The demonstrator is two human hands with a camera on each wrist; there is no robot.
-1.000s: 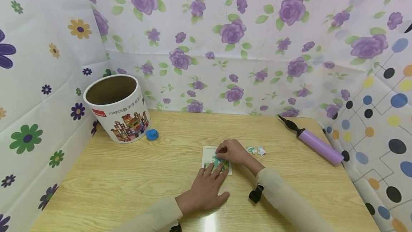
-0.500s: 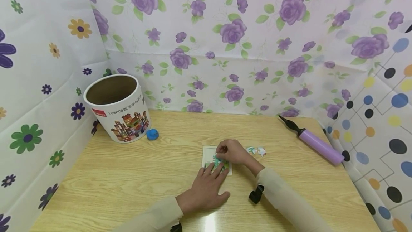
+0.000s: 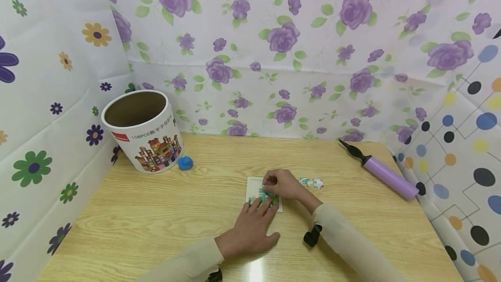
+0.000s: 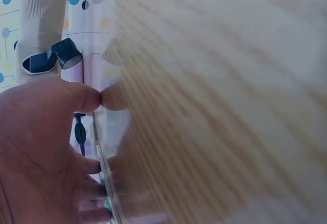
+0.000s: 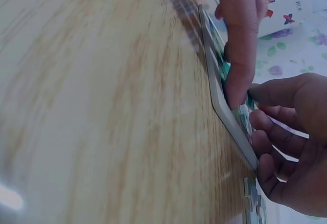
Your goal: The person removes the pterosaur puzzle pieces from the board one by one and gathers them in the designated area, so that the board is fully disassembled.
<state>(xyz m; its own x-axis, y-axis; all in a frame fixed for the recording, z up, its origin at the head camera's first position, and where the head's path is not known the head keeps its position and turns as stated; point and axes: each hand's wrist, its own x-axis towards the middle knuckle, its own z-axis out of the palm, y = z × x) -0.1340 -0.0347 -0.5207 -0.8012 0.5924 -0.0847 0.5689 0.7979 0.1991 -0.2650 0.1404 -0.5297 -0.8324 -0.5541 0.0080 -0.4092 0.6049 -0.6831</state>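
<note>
Right hand (image 3: 287, 184): you are pinching with thumb and index nearly closed, apparently on a small teal piece (image 5: 250, 102); the other fingers are curling beneath. The piece is sitting right at those fingertips, low over the board (image 3: 253, 185) or touching it; you are hiding too much of the gap to tell. Its long axis is not showing.

Left hand (image 3: 252, 232): you are keeping the fingers straight and spread, gripping nothing, tips resting on the board's near part, thumb out to the right and touching the worktop (image 3: 156, 212). Your right hand is the nearer, having the piece; a left fingertip is lying just beside it.

The board is lying flat around mid-worktop, its sides running roughly with the worktop's edges, looking close to square. It is carrying green and teal picture parts toward its near edge; its far left corner is showing plain cream. Loose pieces (image 3: 318, 183), at least two, are lying in a short row off the board's right edge, nearer your right hand.

Bucket (image 3: 146, 136): standing upright by the worktop's far left corner, mouth open; its floor is not showing, so you cannot tell what it is holding. Duck (image 3: 185, 163) is sitting just beside its base. Pump (image 3: 387, 176) is lying slantwise near the right edge, nozzle pointing toward the far edge.
</note>
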